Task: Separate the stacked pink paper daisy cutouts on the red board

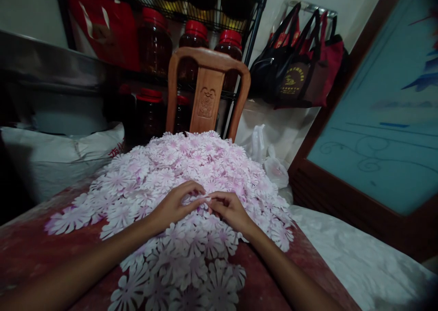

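A large heap of white and pale pink artificial flower petal pieces [178, 163], flat with scalloped edges, covers much of the red table [85, 251]. Over the middle of the heap, my left hand [179, 204] and my right hand [231, 208] meet at the fingertips. Both are closed in a pinch, thumbs against forefingers. Between them shows a bit of a pale flower petal piece [204, 206], mostly hidden by the fingers. Nearer to me, more of the pieces lie in a looser, shaded cluster [191, 274].
A carved wooden chair [205, 92] stands behind the table. Beyond it, a rack holds red-lidded jars [155, 42]. Bags [297, 69] hang on the wall at right, beside a framed glass door [379, 133]. White sacks [65, 160] stand left; white sheeting [352, 256] lies right.
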Tool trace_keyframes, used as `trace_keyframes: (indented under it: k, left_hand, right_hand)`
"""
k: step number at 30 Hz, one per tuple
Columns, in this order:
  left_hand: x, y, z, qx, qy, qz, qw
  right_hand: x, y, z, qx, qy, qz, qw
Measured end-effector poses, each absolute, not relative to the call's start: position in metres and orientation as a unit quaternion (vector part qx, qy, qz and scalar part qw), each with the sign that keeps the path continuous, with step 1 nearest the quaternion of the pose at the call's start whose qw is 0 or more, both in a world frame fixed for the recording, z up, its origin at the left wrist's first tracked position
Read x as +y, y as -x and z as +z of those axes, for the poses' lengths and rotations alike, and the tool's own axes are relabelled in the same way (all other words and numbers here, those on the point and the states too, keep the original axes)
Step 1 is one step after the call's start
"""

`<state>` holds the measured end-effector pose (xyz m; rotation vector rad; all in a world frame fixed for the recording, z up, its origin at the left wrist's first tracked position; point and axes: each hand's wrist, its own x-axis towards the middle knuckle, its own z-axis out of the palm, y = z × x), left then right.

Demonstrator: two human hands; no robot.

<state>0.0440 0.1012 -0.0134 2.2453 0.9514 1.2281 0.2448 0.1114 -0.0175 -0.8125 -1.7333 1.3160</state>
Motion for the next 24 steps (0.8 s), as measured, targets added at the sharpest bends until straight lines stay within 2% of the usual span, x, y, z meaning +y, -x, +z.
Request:
trace_keyframes:
  k: [12, 24]
  left_hand:
    - [0.1016, -0.0407, -0.0187, 0.38, -0.782, 0.451, 0.203]
    - [0.1067, -0.0386, -0.0207, 0.352, -0.814, 0.43, 0.171]
  right_hand:
    - [0.1091, -0.2439, -0.0161, -0.659, 0.342, 0.538, 0.4]
    - [0.1103, -0.2427, -0.0165, -0.663, 0.344, 0.519, 0.416]
